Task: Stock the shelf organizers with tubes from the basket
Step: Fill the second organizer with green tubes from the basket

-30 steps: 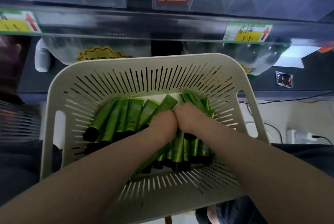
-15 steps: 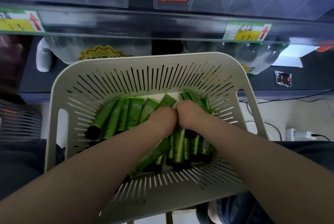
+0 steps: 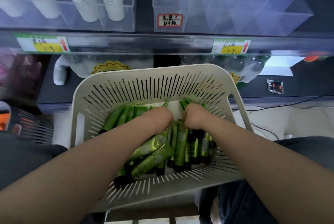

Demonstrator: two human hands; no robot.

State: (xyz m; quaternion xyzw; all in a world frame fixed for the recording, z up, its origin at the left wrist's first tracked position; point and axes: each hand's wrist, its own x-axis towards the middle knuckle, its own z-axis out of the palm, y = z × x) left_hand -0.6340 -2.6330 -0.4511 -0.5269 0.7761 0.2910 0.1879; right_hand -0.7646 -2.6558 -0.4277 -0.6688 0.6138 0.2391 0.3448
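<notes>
In the basket (image 3: 153, 69), the tubes (image 3: 157, 158) are lying crossed and heaped toward the left, so, as I judge it, an overfull grab is risking slips, or caps (image 3: 120, 181) snagging and dragging neighbours out on the way up to the organizer (image 3: 235, 6). The left hand (image 3: 159, 118) is curling tightly round tube ends; the right hand (image 3: 194, 118), just beside it, is gripping another bunch, its fingers hidden.

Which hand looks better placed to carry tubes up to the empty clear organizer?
Probably the right hand: it and the left hand both grip tubes, but it lies under the empty organizer.
</notes>
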